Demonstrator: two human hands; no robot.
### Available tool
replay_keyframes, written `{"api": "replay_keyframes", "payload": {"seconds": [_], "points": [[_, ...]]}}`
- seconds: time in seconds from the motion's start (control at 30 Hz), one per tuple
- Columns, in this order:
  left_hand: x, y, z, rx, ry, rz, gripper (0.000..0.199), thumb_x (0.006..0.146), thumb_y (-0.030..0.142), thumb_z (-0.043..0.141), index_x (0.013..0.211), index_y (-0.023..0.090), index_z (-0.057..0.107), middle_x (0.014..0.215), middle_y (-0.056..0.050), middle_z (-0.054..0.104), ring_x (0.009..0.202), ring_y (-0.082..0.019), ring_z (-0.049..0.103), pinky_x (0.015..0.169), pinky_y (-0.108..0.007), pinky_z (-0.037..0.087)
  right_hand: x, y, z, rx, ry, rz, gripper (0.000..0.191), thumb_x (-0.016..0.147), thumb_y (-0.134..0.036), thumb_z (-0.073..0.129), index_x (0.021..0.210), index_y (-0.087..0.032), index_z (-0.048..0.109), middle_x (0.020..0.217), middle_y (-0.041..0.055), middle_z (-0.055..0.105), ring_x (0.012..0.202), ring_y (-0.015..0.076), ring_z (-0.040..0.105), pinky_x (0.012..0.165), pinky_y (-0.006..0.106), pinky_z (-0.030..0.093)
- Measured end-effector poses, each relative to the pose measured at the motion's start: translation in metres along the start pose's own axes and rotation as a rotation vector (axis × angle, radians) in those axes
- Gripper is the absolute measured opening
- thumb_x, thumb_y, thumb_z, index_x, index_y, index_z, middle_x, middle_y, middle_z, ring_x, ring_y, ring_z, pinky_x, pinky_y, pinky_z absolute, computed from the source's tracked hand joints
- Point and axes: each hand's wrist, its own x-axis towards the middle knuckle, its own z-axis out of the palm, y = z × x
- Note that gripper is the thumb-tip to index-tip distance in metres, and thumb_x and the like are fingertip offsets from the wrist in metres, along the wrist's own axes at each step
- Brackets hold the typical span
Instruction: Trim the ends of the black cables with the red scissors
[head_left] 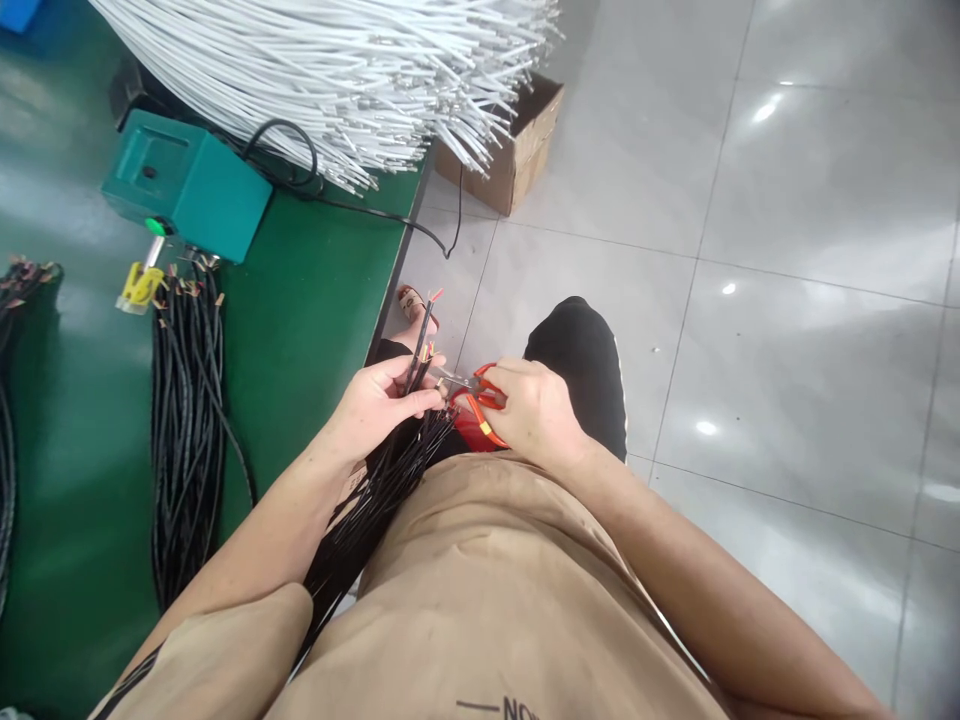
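Several black cables [420,345] with red and yellow wire ends stand up between the fingers of my left hand [379,400], which is closed around them. More black cables [390,490] from the same bunch lie across my lap, below that hand. My right hand [536,405] grips pliers [487,425] with orange-red handles. Their metal jaws point left and meet the cable ends near my left fingertips. Whether the jaws are closed on a wire is too small to tell.
On the green table [300,300] at left are a teal machine [187,185], a black cable bundle [187,430] beside a yellow clip [140,287], and a large bundle of white cables [337,80]. A cardboard box [517,150] stands on the tiled floor [810,380].
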Motion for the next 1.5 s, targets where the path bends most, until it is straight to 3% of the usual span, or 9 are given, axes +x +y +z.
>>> {"api": "replay_keyframes", "payload": {"seconds": [0.1,0.23,0.37,1.0,1.13,1.23,1.5], "points": [[0.0,0.001,0.0,-0.066,-0.035,-0.017,0.045,0.068,0.024,0.076,0.11,0.017,0.059,0.078,-0.001,0.068,0.067,-0.014,0.066,0.055,-0.023,0.047,-0.001,-0.005,0.0,0.099,-0.021,0.056,0.034,0.083,-0.037,0.058,0.057,-0.017,0.05,0.061,-0.0032,0.046,0.053,0.0074,0.033,0.051,0.023,0.023],[0.0,0.001,0.0,-0.118,-0.04,-0.032,0.032,0.068,0.022,0.075,0.087,0.018,0.05,0.078,-0.001,0.069,0.066,-0.014,0.067,0.056,-0.023,0.047,-0.003,-0.006,0.002,0.171,0.005,0.082,0.034,0.084,-0.034,0.056,0.056,-0.017,0.045,0.06,-0.0035,0.043,0.054,0.0075,0.033,0.052,0.023,0.024],[-0.001,0.0,-0.001,-0.144,-0.06,-0.035,0.032,0.071,0.022,0.074,0.071,0.017,0.042,0.08,-0.002,0.069,0.066,-0.013,0.067,0.058,-0.022,0.047,-0.004,-0.005,0.003,0.188,-0.014,0.091,0.033,0.083,-0.032,0.057,0.056,-0.017,0.044,0.06,-0.0042,0.043,0.053,0.007,0.032,0.051,0.022,0.024],[0.0,0.0,-0.002,-0.122,-0.067,0.024,0.03,0.072,0.022,0.073,0.065,0.016,0.044,0.08,-0.003,0.069,0.065,-0.011,0.065,0.056,-0.022,0.045,0.003,-0.015,0.002,0.277,0.02,0.137,0.034,0.08,-0.023,0.056,0.054,-0.018,0.035,0.059,-0.0051,0.04,0.054,0.0067,0.033,0.053,0.022,0.024],[-0.001,0.001,-0.001,-0.114,-0.067,0.037,0.016,0.073,0.023,0.073,0.08,0.015,0.06,0.077,-0.003,0.069,0.065,-0.013,0.065,0.056,-0.023,0.046,-0.004,-0.014,0.001,0.234,-0.013,0.114,0.033,0.08,-0.024,0.056,0.054,-0.018,0.037,0.059,-0.0051,0.04,0.053,0.0066,0.031,0.052,0.022,0.024],[-0.001,0.002,-0.001,-0.112,-0.044,0.013,0.024,0.072,0.023,0.073,0.093,0.015,0.065,0.079,-0.004,0.07,0.068,-0.015,0.067,0.054,-0.023,0.046,-0.009,-0.011,0.003,0.146,-0.022,0.068,0.029,0.081,-0.026,0.056,0.056,-0.017,0.044,0.06,-0.0042,0.042,0.053,0.0074,0.032,0.052,0.023,0.023],[-0.002,0.0,-0.003,-0.065,-0.045,-0.009,0.029,0.073,0.026,0.074,0.1,0.014,0.068,0.076,-0.004,0.071,0.069,-0.015,0.068,0.061,-0.024,0.05,-0.014,-0.005,0.01,-0.221,0.099,-0.099,0.02,0.085,-0.022,0.05,0.067,-0.016,0.059,0.065,0.0005,0.054,0.056,0.0114,0.036,0.059,0.028,0.024]]}}
